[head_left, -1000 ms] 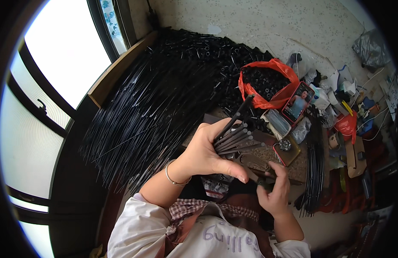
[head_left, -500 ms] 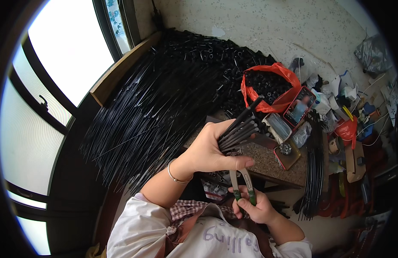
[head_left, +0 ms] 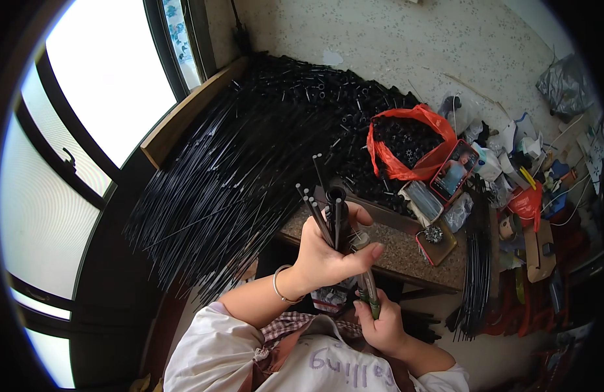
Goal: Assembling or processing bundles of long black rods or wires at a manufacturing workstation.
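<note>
So the bundle of slim, straight black rods with grey round ends (head_left: 320, 223) sits just below the middle of the frame, sticking up out of the left hand (head_left: 323, 258), whose fingers are wrapped round it pretty snugly. A wider, hollow black tube (head_left: 336, 193) pokes up among them. Right hand (head_left: 383, 326), lower centre, is closed round the green-gripped metal hand tool (head_left: 374, 307); its head is up by the left thumb, and I can't tell if it's biting on anything.

My guess on handling: each rod is light and fairly stiff, not fragile, but smooth, so a loose bunch would probably slide lengthwise or fan out. I'd grab it low, full fist, thumb clear of the tool head. Tool looks heavier and rigid, best held by the green grips. Loads more rods in the big black heap (head_left: 197, 189), upper left to centre
</note>
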`<state>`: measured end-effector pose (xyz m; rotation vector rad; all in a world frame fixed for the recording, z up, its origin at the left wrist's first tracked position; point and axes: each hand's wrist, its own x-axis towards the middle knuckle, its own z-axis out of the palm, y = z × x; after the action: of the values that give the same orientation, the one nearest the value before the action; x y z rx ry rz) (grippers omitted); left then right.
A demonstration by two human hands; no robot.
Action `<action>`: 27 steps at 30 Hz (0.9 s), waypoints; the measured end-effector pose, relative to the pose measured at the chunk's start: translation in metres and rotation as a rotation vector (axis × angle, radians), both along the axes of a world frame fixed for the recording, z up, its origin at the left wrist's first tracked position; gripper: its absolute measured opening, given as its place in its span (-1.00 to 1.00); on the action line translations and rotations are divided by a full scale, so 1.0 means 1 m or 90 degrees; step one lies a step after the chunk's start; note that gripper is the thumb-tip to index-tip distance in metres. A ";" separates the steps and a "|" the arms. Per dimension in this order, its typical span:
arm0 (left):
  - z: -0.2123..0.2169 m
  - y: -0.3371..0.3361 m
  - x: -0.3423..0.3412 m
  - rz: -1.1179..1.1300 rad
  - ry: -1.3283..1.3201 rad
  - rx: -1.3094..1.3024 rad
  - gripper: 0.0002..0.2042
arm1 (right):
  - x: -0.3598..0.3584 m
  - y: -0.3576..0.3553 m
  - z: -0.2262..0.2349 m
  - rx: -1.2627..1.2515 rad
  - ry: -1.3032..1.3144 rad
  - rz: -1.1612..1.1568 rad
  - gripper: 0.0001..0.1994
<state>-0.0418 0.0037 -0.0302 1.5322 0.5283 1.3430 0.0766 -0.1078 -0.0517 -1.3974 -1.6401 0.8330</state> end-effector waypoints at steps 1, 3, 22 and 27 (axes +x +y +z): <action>0.002 -0.003 0.000 0.001 0.000 0.001 -0.64 | 0.000 -0.002 0.004 -0.034 0.027 -0.005 -0.87; 0.007 -0.010 0.001 0.048 0.016 0.002 -0.64 | 0.005 -0.008 0.007 -0.042 0.032 0.011 -0.88; 0.012 -0.003 -0.005 -0.266 -0.121 -0.137 -0.68 | 0.076 0.004 0.087 0.392 -0.526 0.020 -0.83; 0.015 -0.001 -0.003 -0.179 -0.062 -0.090 -0.69 | 0.083 0.007 0.094 0.605 -0.736 -0.020 -0.84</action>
<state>-0.0446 0.0029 -0.0149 1.3621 0.3253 1.1329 0.1595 -0.1010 0.0426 -1.1578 -2.3027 -0.9389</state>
